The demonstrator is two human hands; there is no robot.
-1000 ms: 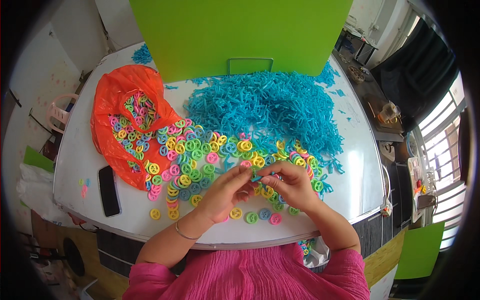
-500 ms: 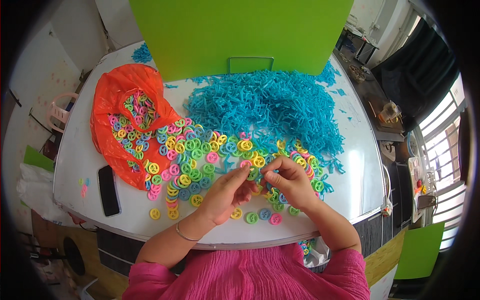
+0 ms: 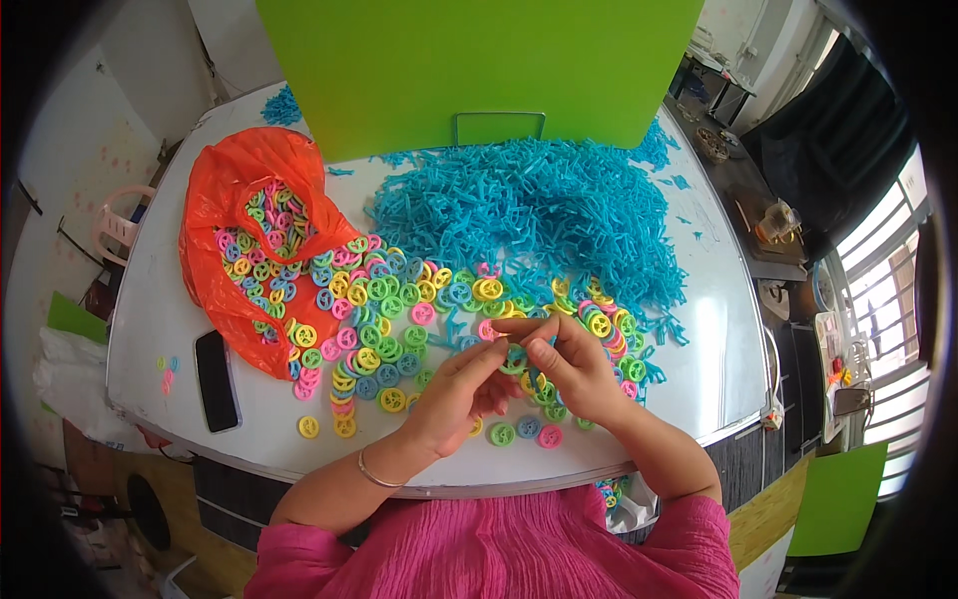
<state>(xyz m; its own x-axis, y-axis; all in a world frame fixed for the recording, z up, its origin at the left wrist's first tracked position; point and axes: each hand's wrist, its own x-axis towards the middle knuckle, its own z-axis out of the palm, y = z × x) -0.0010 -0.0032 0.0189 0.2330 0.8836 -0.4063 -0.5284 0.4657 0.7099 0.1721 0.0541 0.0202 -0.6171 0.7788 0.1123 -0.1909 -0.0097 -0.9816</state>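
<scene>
Both my hands meet over the near middle of the white table (image 3: 289,454). My left hand (image 3: 461,391) is closed in a pinch at the left edge of a small green plastic wheel (image 3: 514,360). From the other side my right hand (image 3: 577,371) closes thumb and fingers by the same wheel, with a blue plastic piece (image 3: 532,379) showing under its fingertips. How the piece and the wheel join is hidden by the fingers. Loose pink, yellow, green and blue wheels (image 3: 388,353) lie around and beneath my hands. Beyond them rises a big heap of blue forked plastic pieces (image 3: 539,205).
A red plastic bag (image 3: 215,180) full of wheels gapes at the left, with a dark phone (image 3: 218,381) in front of it. A bright green board (image 3: 479,70) with a wire handle stands behind the heap. A few wheels (image 3: 529,427) lie near the front edge.
The green wheel has come into clearer view between my fingertips. My right index finger has stretched left over it, and my left hand has shifted slightly.
</scene>
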